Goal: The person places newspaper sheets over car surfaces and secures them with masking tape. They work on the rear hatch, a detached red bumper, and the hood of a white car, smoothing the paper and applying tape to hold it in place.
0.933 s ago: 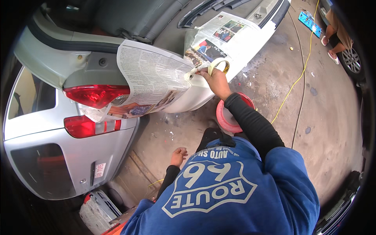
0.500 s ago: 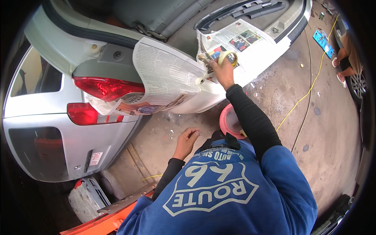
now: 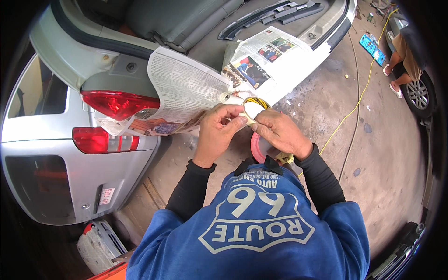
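Note:
Both hands meet in front of my chest, close to the rear of a light-coloured car. In my right hand (image 3: 280, 133) is a roll of masking tape (image 3: 256, 105), pale with a yellow-and-black inner ring. My left hand (image 3: 218, 131) pinches a short stretch of the tape, thumb and fingers pressed together beside the roll. Ahead, one newspaper sheet (image 3: 186, 79) drapes by the red tail light (image 3: 119, 103), standing up at its top edge. Other newspaper (image 3: 266, 58) lies over the sill and white bumper (image 3: 305, 65).
Below my hands stands a pink-rimmed bucket (image 3: 256, 148). A second silver car (image 3: 42, 172) is at the left. Yellow cable (image 3: 357, 109) and a dark hose cross the floor at right. Another person's legs (image 3: 396, 77) and a blue panel (image 3: 372, 48) are farther off.
My right hand has drawn back from the newspaper with the tape roll. My left hand has risen to meet it and now pinches the tape.

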A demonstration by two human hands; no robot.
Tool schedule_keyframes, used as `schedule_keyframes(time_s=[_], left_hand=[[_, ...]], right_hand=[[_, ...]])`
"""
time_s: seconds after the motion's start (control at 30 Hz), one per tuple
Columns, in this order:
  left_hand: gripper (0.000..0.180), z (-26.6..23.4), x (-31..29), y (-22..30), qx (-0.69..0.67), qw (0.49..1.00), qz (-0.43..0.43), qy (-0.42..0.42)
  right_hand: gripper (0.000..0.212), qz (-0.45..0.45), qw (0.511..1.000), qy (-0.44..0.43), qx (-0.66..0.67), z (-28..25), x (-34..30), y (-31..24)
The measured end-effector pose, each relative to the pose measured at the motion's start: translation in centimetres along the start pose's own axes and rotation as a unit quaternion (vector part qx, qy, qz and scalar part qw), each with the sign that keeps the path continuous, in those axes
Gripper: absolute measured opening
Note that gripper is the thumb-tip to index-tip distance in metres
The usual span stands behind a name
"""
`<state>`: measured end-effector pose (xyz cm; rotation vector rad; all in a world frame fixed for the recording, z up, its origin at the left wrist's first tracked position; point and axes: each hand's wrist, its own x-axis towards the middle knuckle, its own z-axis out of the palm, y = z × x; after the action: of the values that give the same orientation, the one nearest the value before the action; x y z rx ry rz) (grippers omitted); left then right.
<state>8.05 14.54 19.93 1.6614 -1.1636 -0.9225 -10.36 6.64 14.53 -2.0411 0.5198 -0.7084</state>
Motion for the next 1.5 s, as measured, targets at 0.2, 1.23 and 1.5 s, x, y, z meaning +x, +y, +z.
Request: schedule_keyframes(time_s=[0.2,1.23,1.5], left_hand=[[0.019,0.3,-1.7,-3.5,0.124,0.991,0.048,-0.014],[0.038,-1.4,10.4,4.6,0.469,0.808,0.35,0.058],[0.074,2.1,22.0,3.1,0.728,0.578,0.073,-0.361]], right_hand=[[0.031,0.015,0.993,0.067,-0.094,-0.6,-1.5,0.9],[0.011,0.185,0.861,0.358,0.31,1.7,5.6,5.5],[0.008,0.25,0.779,0.363,0.446,4.4,7.5,10.5]])
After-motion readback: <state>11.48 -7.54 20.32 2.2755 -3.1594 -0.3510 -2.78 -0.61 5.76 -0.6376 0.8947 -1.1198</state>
